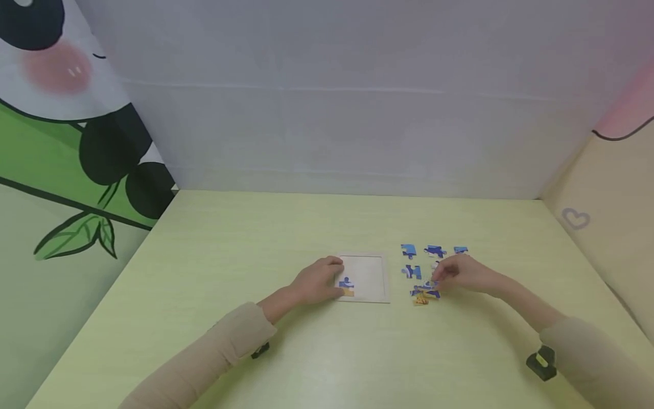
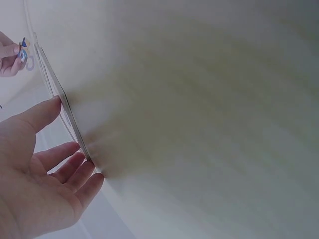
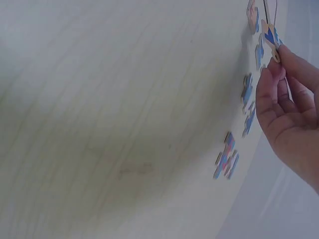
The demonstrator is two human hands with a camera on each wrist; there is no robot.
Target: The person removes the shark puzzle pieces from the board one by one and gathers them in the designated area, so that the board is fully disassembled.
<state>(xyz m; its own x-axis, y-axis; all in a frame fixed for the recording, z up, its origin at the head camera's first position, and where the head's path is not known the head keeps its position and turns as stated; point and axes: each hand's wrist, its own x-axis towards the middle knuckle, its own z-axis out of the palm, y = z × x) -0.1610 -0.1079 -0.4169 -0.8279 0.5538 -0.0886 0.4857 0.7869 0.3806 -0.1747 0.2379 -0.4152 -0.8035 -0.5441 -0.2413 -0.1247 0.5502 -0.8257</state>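
Observation:
My left hand [image 1: 319, 281] rests on the left border of a square wooden puzzle tray [image 1: 385, 278], its thumb and fingers spread and touching the edge. In the left wrist view the tray [image 2: 67, 107] shows edge-on against the fingertips. A blue and yellow piece [image 1: 347, 283] lies in the tray's lower left corner, by the left thumb. Between thumb and forefinger my right hand [image 1: 457, 271] pinches a puzzle piece [image 3: 270, 37] with blue and pale parts. It is held above the loose pieces, right of the tray.
Several loose blue puzzle pieces [image 1: 409, 250] lie right of the tray, some partly behind the right hand. A yellow-brown piece [image 1: 421, 300] lies nearest the front. A pale curtain [image 1: 327, 136] hangs behind the table, and a printed wall [image 1: 603, 227] stands on the right.

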